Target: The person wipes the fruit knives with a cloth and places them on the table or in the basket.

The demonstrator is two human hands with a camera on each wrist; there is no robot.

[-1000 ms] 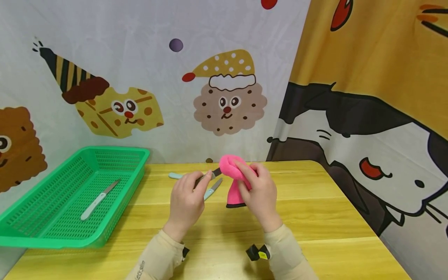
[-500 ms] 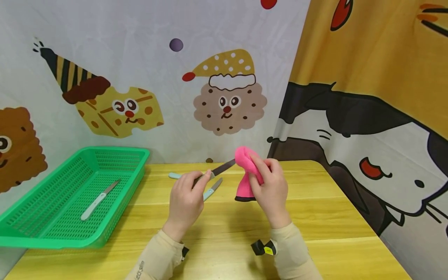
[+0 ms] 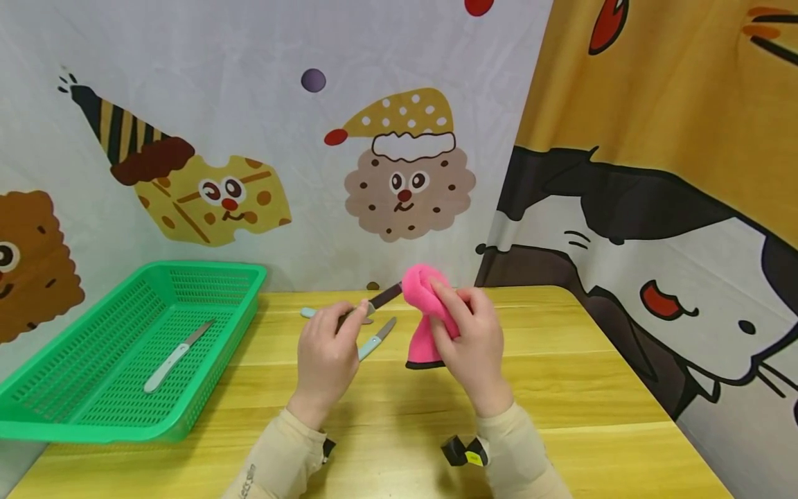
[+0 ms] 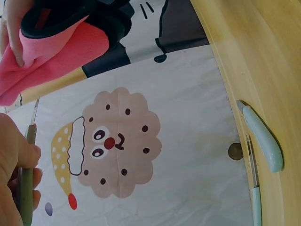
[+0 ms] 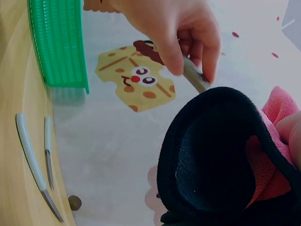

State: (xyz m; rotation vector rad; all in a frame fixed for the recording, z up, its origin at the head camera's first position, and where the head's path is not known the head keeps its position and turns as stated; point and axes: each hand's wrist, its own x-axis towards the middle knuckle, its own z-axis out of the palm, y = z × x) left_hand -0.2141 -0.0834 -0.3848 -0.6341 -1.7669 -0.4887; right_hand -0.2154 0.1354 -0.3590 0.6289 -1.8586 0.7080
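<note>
My left hand (image 3: 327, 357) grips a knife (image 3: 386, 296) by its pale handle, the dark blade pointing up and to the right. My right hand (image 3: 476, 346) pinches a bunched pink cloth (image 3: 426, 343) with black edging. The cloth's folded top is right at the blade's tip in the head view. In the left wrist view the knife's handle (image 4: 28, 183) lies between thumb and fingers, below the cloth (image 4: 61, 66). The cloth's black edging (image 5: 169, 155) loops wide in the right wrist view and hides much of the right hand.
On the wooden table (image 3: 580, 388) beyond my left hand lie two more knives, one (image 3: 378, 337) pointing up-right and one with a pale blue handle (image 3: 308, 312). A green basket (image 3: 212, 374) at the left holds another knife (image 3: 177, 357). A printed curtain (image 3: 299, 208) hangs behind.
My right hand with the cloth moved right, baring more of the blade, then came partly back left toward the tip. My left hand with the knife shifted slightly left.
</note>
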